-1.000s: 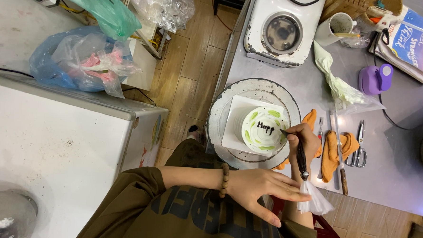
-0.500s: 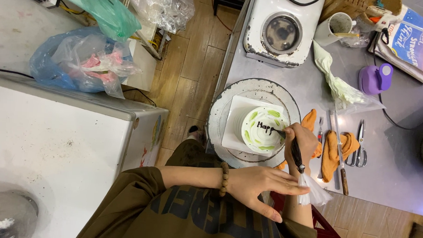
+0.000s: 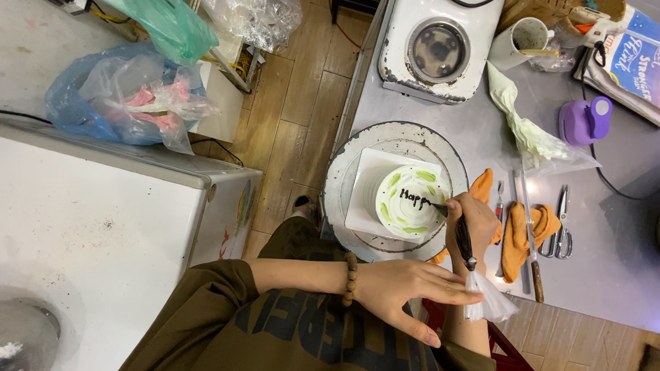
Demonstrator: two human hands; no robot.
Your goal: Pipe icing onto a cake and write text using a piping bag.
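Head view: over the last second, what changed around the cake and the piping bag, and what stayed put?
The dark lettering on the cake has grown longer as the right hand worked the piping bag tip along the line, shifting slightly. The left hand stays flat against the right forearm, steadying it. The grip on the bag is unchanged, and the turntable, orange cloth, scissors and stove have not moved.

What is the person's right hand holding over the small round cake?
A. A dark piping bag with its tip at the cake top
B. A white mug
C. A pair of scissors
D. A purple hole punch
A: the right hand has its grip on a dark piping bag whose tip meets the white cake beside dark lettering, while the scissors lie untouched on the counter.
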